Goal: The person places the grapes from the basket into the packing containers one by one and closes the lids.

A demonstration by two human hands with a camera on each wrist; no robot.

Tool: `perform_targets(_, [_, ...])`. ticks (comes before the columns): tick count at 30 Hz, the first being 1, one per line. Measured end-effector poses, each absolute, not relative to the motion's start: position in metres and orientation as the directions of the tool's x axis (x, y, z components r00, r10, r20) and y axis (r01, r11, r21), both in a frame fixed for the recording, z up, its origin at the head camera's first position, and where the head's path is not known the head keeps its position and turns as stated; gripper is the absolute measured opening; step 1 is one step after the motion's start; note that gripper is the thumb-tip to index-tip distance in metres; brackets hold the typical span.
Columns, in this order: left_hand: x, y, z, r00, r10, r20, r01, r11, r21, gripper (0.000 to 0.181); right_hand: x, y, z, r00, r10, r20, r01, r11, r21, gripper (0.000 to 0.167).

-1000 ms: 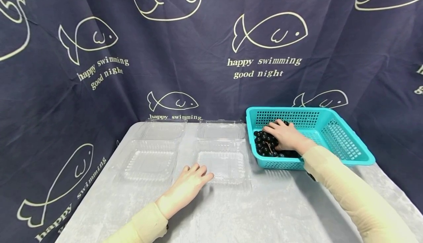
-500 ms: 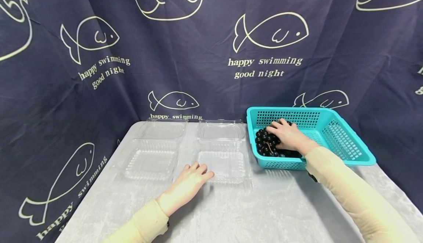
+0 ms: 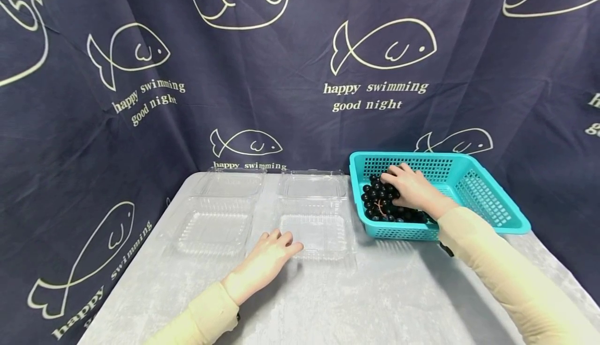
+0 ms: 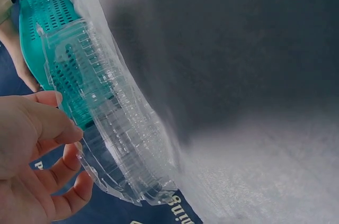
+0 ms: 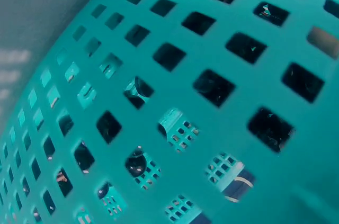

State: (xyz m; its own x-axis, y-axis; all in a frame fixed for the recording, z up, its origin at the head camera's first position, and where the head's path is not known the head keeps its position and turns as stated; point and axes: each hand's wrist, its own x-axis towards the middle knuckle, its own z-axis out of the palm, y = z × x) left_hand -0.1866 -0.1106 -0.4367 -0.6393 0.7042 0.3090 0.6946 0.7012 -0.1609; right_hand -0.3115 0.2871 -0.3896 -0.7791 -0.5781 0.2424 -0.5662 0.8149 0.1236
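Note:
In the head view, my right hand (image 3: 414,191) reaches into the left part of the turquoise basket (image 3: 483,196). Its fingers and thumb curl round some black grapes (image 3: 376,195); the palm side is hidden. More grapes and a brownish stem show left of it. My left hand (image 3: 264,262) is at the front left corner of the right clear container (image 3: 313,232). The left wrist view shows this hand (image 4: 37,155) with loosely bent fingers at the rim of the clear container (image 4: 114,128). Basket mesh (image 5: 196,107) fills the right wrist view, with dark grapes behind its holes.
Another clear container (image 3: 213,233) stands open at the left, its lid lying back toward the curtain (image 3: 290,100). Both containers and the basket rest on a grey-white tabletop (image 3: 356,303). The basket adjoins the right container's right side.
My right hand has shifted slightly right and up inside the basket. Grapes near its fingertips have moved, and more show at the upper left. My left hand has stayed in place.

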Motion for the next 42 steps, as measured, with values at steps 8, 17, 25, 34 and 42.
perform_targets(8, [-0.184, -0.113, -0.436, -0.642, 0.702, 0.309, 0.693, 0.703, -0.156, 0.021, -0.308, 0.285, -0.382, -0.773, -0.577, 0.265, -0.563, 0.816, 0.134, 0.058])
perform_targets(17, [-0.184, -0.118, -0.434, -0.643, 0.697, 0.319, 0.691, 0.707, -0.15, 0.027, -0.308, 0.283, -0.37, -0.768, -0.579, 0.273, -0.563, 0.814, 0.142, 0.058])
perform_targets(25, [-0.184, -0.12, -0.434, -0.63, 0.711, 0.312, 0.695, 0.695, -0.183, 0.031, -0.305, 0.278, -0.36, -0.778, -0.571, 0.263, -0.551, 0.82, 0.153, 0.06])
perform_targets(34, [-0.184, -0.12, -0.436, -0.628, 0.715, 0.307, 0.698, 0.692, -0.182, 0.028, -0.302, 0.276, -0.344, -0.781, -0.559, 0.279, -0.544, 0.828, 0.136, 0.056])
perform_targets(42, [-0.183, -0.12, -0.436, -0.629, 0.715, 0.305, 0.699, 0.692, -0.179, 0.03, -0.3, 0.275, -0.333, -0.793, -0.542, 0.278, -0.527, 0.84, 0.131, 0.052])
